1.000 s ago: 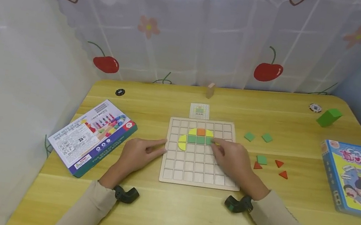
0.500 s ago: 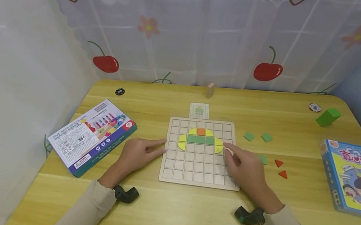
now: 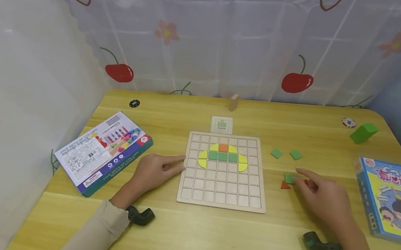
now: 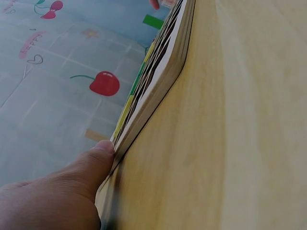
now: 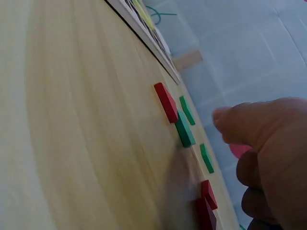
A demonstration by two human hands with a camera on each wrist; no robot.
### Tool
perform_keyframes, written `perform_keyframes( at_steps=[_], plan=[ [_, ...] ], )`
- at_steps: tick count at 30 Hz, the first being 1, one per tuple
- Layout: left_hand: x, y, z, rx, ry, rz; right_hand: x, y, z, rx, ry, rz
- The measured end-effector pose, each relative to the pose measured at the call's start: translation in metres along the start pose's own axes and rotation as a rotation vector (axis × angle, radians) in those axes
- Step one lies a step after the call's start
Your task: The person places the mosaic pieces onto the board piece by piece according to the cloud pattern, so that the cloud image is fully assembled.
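Risk: my right hand hovers over loose pieces lying close together on the table right of the board; a careless sweep could, I judge, knock the red triangle or nudge the green square away from my fingers.
Second risk: if my left hand slackens, the wooden grid board could slide and shake the pieces seated in it.
Right hand: fingers loosely spread and only slightly bent, holding nothing; forefinger stretched out above the green square, near it. The wrist view does not settle whether it touches.
Left hand: relaxed, fingers fairly straight, fingertip against the board's left edge, gripping nothing.
Pieces: green square and red triangle just beside each other, between the board's right edge and the blue box; two more green squares lie farther back.
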State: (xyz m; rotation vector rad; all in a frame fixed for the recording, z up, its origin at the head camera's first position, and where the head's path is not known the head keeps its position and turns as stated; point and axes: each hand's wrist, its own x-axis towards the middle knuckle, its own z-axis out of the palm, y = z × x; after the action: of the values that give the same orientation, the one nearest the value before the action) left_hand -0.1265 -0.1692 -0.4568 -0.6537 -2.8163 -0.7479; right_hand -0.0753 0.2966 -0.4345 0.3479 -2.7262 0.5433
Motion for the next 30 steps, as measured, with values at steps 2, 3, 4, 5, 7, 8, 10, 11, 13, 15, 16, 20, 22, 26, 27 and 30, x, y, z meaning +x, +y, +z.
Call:
perform_keyframes(
  at_steps=[2,3,4,5,7,8,10,11,13,15,16,20,22,26,27,30],
  plan=[
    [-0.0011,0.0002,0.0003,0.0,0.0,-0.002,-0.0012,0.0043,-0.0036,-0.006,-0.056,0.027],
    [-0.0015,0.0004,0.0005,-0.001,0.0,-0.001,-0.0017,0.0056,-0.0049,-0.006,-0.079,0.033],
    [-0.0017,0.0005,0.0007,-0.001,0.001,0.0,-0.0023,0.0066,-0.0056,-0.009,-0.099,0.041],
    [-0.0017,0.0006,0.001,0.0,0.001,0.002,-0.0028,0.007,-0.0059,-0.009,-0.115,0.044],
    [-0.0014,0.0008,0.0012,0.002,0.002,0.005,-0.0034,0.0072,-0.0055,-0.008,-0.127,0.036],
    [-0.001,0.0008,0.0011,0.003,0.001,0.006,-0.0032,0.0069,-0.0047,-0.008,-0.125,0.025],
    [-0.0003,0.001,0.0005,0.002,0.0,0.005,-0.0026,0.0066,-0.0029,-0.007,-0.119,0.007],
    [-0.0001,0.0011,0.0002,0.002,-0.002,0.003,-0.0022,0.0065,-0.0019,-0.006,-0.119,0.002],
    [0.0001,0.0013,-0.0007,0.001,-0.003,0.001,-0.0016,0.0063,-0.0004,-0.004,-0.123,0.003],
    [0.0001,0.0012,-0.0014,0.002,-0.003,0.0,-0.0009,0.006,0.0002,-0.001,-0.13,0.012],
    [0.0002,0.0013,-0.0014,0.003,-0.003,-0.001,-0.001,0.006,0.0002,0.0,-0.135,0.02],
    [0.0001,0.0012,-0.0014,0.005,-0.003,-0.005,-0.0014,0.0059,0.0006,0.001,-0.138,0.035],
    [-0.0002,0.0011,-0.0012,0.006,-0.003,-0.004,-0.0017,0.0059,0.0015,0.001,-0.133,0.03],
    [-0.0002,0.0009,-0.0007,0.009,0.0,0.001,-0.0022,0.0053,0.0031,0.002,-0.122,0.018],
    [-0.0001,0.0009,-0.0006,0.009,0.002,0.002,-0.0023,0.0049,0.0032,0.002,-0.12,0.016],
    [0.0002,0.0007,-0.0004,0.017,0.004,0.005,-0.0024,0.0031,0.003,0.008,-0.115,0.02]
  ],
)
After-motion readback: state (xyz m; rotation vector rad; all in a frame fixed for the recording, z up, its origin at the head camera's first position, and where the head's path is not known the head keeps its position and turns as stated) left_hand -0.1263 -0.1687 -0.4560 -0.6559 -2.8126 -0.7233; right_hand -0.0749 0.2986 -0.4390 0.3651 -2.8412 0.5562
